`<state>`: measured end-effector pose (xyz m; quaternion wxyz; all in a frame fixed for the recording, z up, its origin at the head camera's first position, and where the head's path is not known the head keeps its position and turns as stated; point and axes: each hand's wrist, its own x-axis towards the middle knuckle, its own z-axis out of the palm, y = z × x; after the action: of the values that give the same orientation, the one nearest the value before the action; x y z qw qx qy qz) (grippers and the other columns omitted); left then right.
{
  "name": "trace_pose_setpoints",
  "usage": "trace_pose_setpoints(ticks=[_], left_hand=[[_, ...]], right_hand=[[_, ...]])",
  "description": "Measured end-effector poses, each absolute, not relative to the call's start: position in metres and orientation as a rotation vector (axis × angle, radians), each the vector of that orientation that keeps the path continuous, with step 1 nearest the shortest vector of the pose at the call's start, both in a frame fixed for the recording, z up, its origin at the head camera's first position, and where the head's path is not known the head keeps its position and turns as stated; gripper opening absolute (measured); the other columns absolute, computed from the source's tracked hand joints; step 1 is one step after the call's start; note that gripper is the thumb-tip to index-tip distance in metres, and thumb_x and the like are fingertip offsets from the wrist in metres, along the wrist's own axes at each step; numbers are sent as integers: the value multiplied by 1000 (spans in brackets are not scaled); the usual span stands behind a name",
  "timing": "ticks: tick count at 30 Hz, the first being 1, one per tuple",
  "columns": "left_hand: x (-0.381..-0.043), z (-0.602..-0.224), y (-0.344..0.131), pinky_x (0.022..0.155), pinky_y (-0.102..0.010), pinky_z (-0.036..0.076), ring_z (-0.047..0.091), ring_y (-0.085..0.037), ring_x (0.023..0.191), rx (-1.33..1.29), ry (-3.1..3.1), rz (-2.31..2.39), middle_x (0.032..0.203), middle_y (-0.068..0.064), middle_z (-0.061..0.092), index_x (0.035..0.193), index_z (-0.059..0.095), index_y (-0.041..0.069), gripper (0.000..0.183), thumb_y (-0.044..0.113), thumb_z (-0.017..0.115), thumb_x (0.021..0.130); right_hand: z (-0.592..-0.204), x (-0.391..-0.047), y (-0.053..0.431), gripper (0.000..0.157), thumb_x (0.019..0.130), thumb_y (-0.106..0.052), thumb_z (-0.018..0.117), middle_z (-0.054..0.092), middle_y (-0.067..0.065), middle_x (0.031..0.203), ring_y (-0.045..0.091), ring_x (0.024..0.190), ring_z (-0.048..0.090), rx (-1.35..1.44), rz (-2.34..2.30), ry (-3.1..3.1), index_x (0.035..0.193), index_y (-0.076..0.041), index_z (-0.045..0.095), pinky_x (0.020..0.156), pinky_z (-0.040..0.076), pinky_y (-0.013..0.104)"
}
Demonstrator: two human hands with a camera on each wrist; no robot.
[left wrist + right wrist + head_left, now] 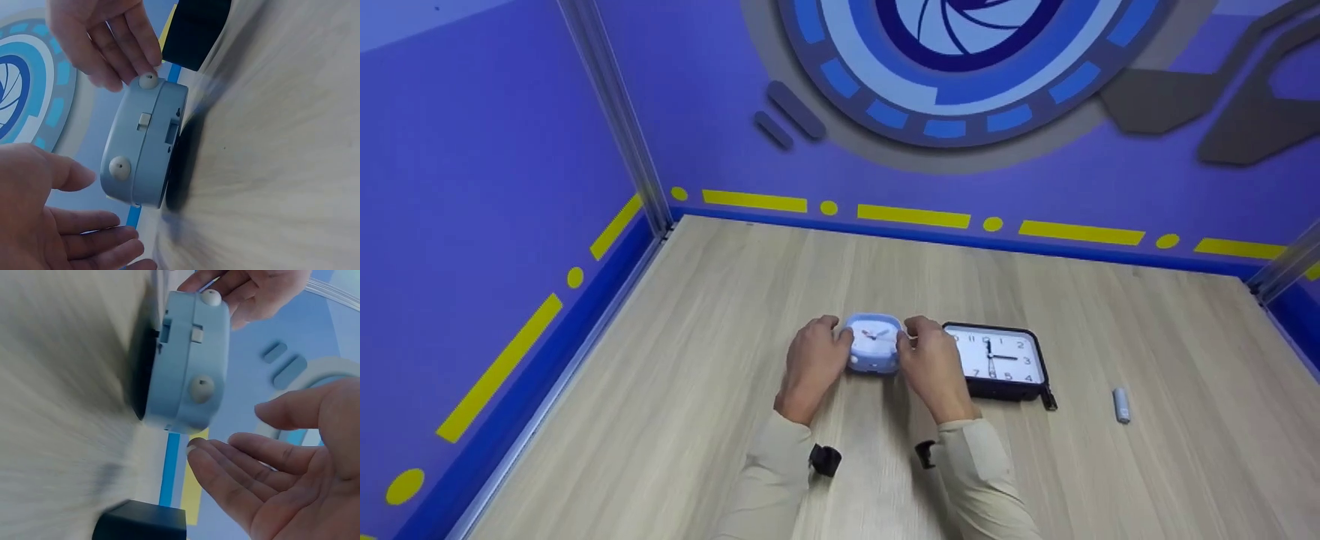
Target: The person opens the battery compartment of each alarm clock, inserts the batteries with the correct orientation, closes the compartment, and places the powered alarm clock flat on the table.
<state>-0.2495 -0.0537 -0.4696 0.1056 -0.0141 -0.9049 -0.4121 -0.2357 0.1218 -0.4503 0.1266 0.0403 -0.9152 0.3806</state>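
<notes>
A small light blue alarm clock (874, 364) with a white face lies face up between my two hands. My left hand (814, 364) is at its left side, thumb and fingers loosely extended. On the other side is my right hand (934, 367), its fingers also fairly straight. In the left wrist view a gap shows between the left thumb and the clock (157, 140). The right wrist view shows the right thumb apart from the clock (180, 371); whether other fingertips touch it, I cannot tell. Two white knobs and a small switch show on its side.
Right of my right hand, a black-framed rectangular clock (1012, 360) lies face up on the wooden table (720, 315), with a short black piece (1048, 399) at its near right corner. A light grey battery (1121, 405) lies farther right. Blue-purple walls (735, 165) border the table.
</notes>
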Motion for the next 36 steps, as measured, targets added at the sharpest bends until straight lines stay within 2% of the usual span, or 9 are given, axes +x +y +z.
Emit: trace_pose_setpoints(ticks=[10,18,29,36], left_hand=[[-248,-469,-54,88,-49,56,73,-33,98,-53,-2634,-1268,102,-16,77,107,79,-4,20,12,69,100],[-248,-469,-54,87,-49,56,73,-32,96,-74,-2636,-1256,101,-17,77,106,78,-6,18,8,69,99],[-247,-470,-53,87,-49,56,73,-32,95,-65,-2653,-1234,100,-17,76,107,78,-7,19,8,69,99],[-246,-474,-55,85,-49,57,73,-31,94,-100,-2641,-1231,100,-18,76,108,77,-8,18,6,69,99]], right_hand=[[-457,-237,120,19,99,1,63,74,23,102,32,88,69,88,1052,-2735,111,12,72,82,56,50],[-459,-238,120,21,103,-1,61,73,22,106,29,89,67,33,1110,-2780,117,12,71,83,56,49],[-461,-238,121,18,99,0,65,74,21,100,30,86,68,75,1044,-2744,110,12,72,82,55,50],[-464,-236,119,22,100,0,64,73,19,98,27,83,66,57,1090,-2763,117,13,70,77,56,46]])
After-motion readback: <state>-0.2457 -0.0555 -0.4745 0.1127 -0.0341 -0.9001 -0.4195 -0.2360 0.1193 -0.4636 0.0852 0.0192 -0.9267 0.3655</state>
